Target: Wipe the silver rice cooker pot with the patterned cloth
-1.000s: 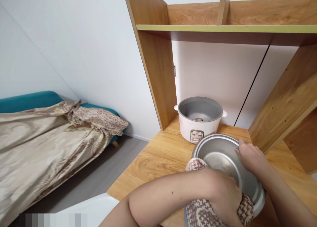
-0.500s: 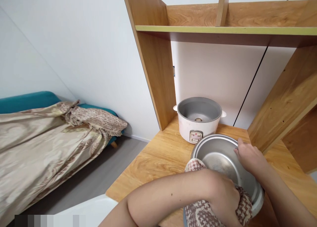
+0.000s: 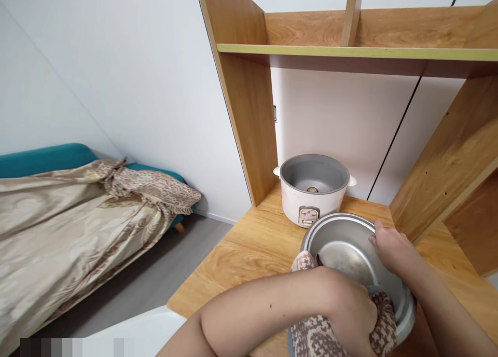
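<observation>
A silvery metal inner pot is tipped toward me over the wooden table. My right hand grips its rim on the right side, thumb and fingers closed round the edge. Inside the pot, low down, my left hand is closed on a brown-and-cream patterned cloth, pressing it to the wall. More of the cloth hangs over the near left rim, and its lower part runs out of view. Most of my left fingers are hidden. Just behind the pot stands a white rice cooker without a lid, its grey inside bare.
The wooden table carries a shelf unit with upright side panels and a low overhead board. A white rounded surface lies at the lower left. Farther left, a teal sofa is draped with a beige cover.
The view has shifted very slightly. My left hand and the cloth have barely moved within the pot, and a small dark red bit now shows beside the cloth at the left rim. My right hand stays put.
</observation>
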Available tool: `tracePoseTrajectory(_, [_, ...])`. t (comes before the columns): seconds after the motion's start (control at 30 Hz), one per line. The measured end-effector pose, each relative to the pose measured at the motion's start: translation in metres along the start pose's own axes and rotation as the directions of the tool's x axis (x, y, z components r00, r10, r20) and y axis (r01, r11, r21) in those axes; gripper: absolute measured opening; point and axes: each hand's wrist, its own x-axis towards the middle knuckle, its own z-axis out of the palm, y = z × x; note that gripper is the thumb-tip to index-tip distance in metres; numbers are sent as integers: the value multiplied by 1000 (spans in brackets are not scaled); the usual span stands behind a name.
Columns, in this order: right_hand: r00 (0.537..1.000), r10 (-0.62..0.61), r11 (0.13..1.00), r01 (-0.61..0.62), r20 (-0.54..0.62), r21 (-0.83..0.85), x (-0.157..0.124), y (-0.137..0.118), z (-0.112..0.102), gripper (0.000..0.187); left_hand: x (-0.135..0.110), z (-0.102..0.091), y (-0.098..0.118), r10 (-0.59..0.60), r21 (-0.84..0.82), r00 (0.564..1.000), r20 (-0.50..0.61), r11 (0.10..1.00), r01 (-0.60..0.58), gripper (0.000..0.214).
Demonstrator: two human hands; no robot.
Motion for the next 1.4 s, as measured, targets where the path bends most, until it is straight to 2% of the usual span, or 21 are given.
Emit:
tracePoseTrajectory(0.1, [1000, -7, 1000, 7, 17, -4, -3, 5, -5, 20, 0, -1, -1, 51, 27, 998, 45, 998, -52, 23])
tracePoseTrajectory(0.13, [1000, -13, 1000, 13, 22, -2, -4, 6, -7, 21, 0, -1, -1, 72, 40, 994, 77, 996, -75, 21])
tracePoseTrajectory(0.27, [997, -67, 998, 67, 27, 19, -4, 7, -16, 31, 0, -3, -1, 144, 39, 970, 198, 987, -155, 35])
tracePoseTrajectory(0.33, [995, -93, 995, 92, 24, 29, -3, 4, -17, 33, 0, -4, 0, 153, 31, 965, 213, 986, -163, 35])
tracePoseTrajectory(0.47, [997, -77, 997, 77, 22, 23, 0, -2, -15, 33, -2, -3, 4, 105, 40, 975, 194, 993, -115, 34])
tracePoseTrajectory(0.57, [999, -43, 999, 43, 19, 13, -1, -1, -11, 32, -5, -2, 6, 43, 70, 989, 139, 996, -53, 10])
tracePoseTrajectory(0.67, [1000, -11, 1000, 11, 14, 3, -2, 1, -8, 32, -6, -2, 7, 2, 100, 993, 118, 995, -14, 40])
tracePoseTrajectory(0.73, [1000, 1, 1000, -1, 14, -3, -3, 2, -6, 33, -4, -2, 7, -1, 111, 988, 154, 994, -16, 47])
tracePoseTrajectory(0.83, [1000, 3, 1000, -2, 16, -11, -2, 3, -3, 34, -2, -2, 5, 8, 120, 986, 164, 992, -28, 43])
tracePoseTrajectory(1.0, [1000, -4, 1000, 4, 12, -22, 0, 3, 0, 34, -7, -5, 4, 24, 114, 1000, 14, 993, -25, 36])
tracePoseTrajectory(1.13, [1000, -5, 999, 6, 9, -31, 0, 2, -1, 36, -9, -4, 3, 60, 97, 998, -9, 994, -59, 38])
tracePoseTrajectory(1.27, [1000, -9, 999, 9, 2, -43, -1, 1, -2, 34, -3, -1, 0, 48, 74, 998, -50, 996, -44, 38])
tracePoseTrajectory(1.4, [1000, -12, 999, 11, -11, -48, -2, 0, -1, 33, 7, -1, -1, 40, 41, 999, 26, 998, -41, 22])
